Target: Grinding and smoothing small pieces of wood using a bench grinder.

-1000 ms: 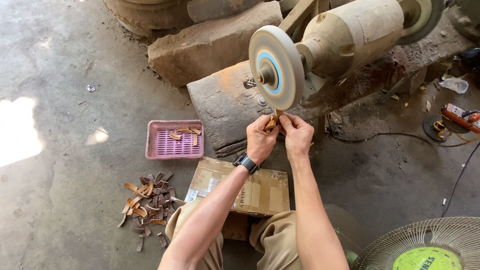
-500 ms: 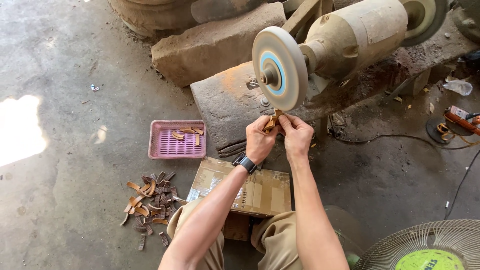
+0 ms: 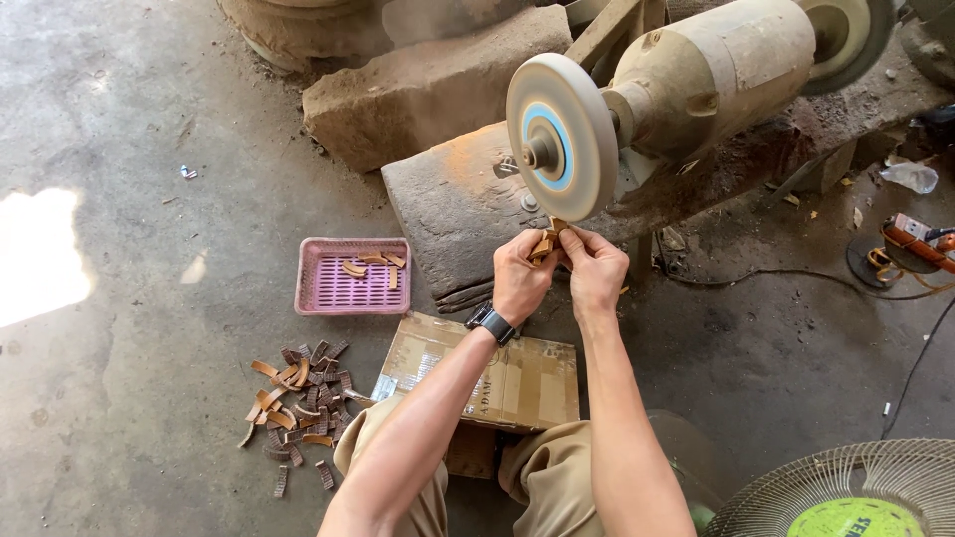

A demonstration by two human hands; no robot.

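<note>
Two hands at work: both raised to the lower rim of the wheel, a small tan piece pinched between them.
Left hand (image 3: 519,276): fingers curled tight, grip closed on the piece (image 3: 543,245); a dark watch (image 3: 491,322) on the wrist.
Right hand (image 3: 594,268): thumb and fingers pinched on the same piece from the other side, grip closed.
Piece: tan, small, shape hard to tell; held just under the wheel, at or touching its rim; contact cannot be confirmed.
Wheel (image 3: 560,134): pale round disc with a blue ring about the hub, on the shaft of a dusty motor (image 3: 716,75); a second wheel (image 3: 846,35) at the motor's far end.
Slab (image 3: 458,199): rough stone block under the wheel, orange dust on its top; a larger stone (image 3: 428,85) behind it.
Tray (image 3: 352,275): pink slotted plastic, on the floor just left of the slab; a few tan curved strips (image 3: 370,264) lie in its far part.
Pile (image 3: 298,398): many tan and brown strips, loose on the floor, near the tray on the person's side.
Box (image 3: 497,373): flattened cardboard on the floor, between the pile and the person's knees, under the left forearm.
Fan (image 3: 846,492): wire guard with a green hub, at the person's right.
Cable (image 3: 796,283): dark, runs over the floor right of the slab toward tools (image 3: 910,239) by the wall.
Floor (image 3: 129,149): grey concrete, sunlit patch at far left.
</note>
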